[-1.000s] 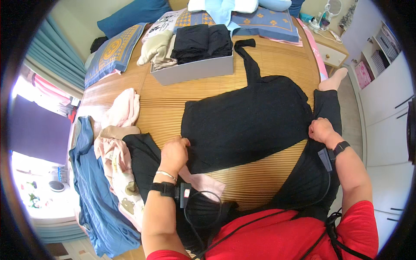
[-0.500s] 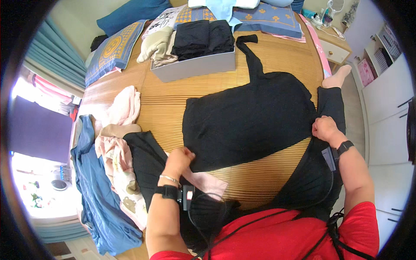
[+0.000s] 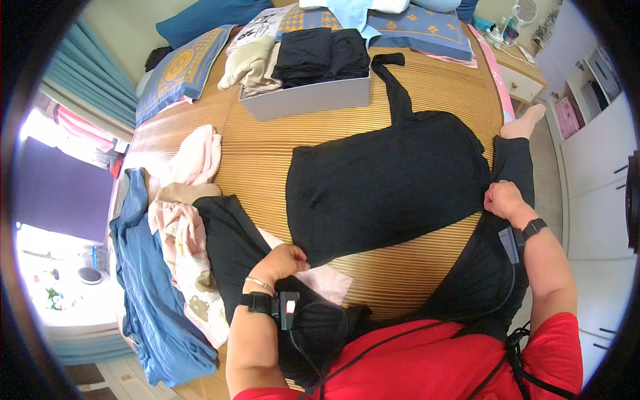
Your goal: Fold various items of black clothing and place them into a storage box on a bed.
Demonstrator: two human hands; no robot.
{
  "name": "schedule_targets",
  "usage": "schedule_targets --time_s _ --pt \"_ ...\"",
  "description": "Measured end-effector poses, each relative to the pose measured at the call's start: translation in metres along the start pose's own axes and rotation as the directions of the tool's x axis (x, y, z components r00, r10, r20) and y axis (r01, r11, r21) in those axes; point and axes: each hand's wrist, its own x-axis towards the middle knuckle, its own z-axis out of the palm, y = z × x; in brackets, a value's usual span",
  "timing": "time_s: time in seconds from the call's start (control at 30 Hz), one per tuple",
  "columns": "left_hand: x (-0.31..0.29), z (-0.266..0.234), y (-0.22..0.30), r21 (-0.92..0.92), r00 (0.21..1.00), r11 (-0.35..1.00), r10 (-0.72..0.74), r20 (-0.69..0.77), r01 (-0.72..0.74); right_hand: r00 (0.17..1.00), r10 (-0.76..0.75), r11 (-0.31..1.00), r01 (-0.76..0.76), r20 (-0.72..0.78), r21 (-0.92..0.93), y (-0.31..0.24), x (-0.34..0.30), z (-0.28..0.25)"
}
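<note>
A black long-sleeved top (image 3: pixel 390 183) lies spread out in front of me, one sleeve stretched toward the far side of the bed. At the top's near left corner, my left hand (image 3: pixel 283 261) is closed, its fingertips pinching the hem. My right hand (image 3: pixel 503 199) is closed on the cloth at the right end, close to my leg. A second sleeve cannot be made out; the near right part of the top is beside my black trousers (image 3: pixel 460 280), which are of a similar colour.
A grey box (image 3: pixel 313 99) at the far side holds folded black clothes (image 3: pixel 321 57) and beige clothes (image 3: pixel 250 67). Pink clothing (image 3: pixel 180 233) and a blue garment (image 3: pixel 157 293) lie at the left. Pillows (image 3: pixel 183 67) line the back of the slatted bed mat (image 3: pixel 260 133). My legs are spread either side.
My left hand has shifted slightly right and nearer to me, onto the top's near left corner. My right hand stays at the right end. The whole view has shifted a little.
</note>
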Motion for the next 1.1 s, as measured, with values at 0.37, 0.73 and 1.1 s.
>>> schedule_targets --time_s 0.37,0.73,1.1 --pt "0.002 0.008 0.007 -0.308 0.994 0.951 -0.017 -0.108 -0.017 1.000 0.020 1.000 -0.020 -0.015 -0.017 0.000 0.000 0.000" --pt "0.020 0.024 -0.012 -0.307 0.987 0.948 -0.120 -0.109 0.082 0.995 -0.016 1.000 0.014 -0.100 -0.014 0.001 -0.002 0.004" --pt "0.022 0.021 0.017 -0.412 0.962 0.909 -0.169 -0.216 0.068 0.998 -0.018 0.998 0.015 -0.061 -0.058 0.001 0.000 0.005"
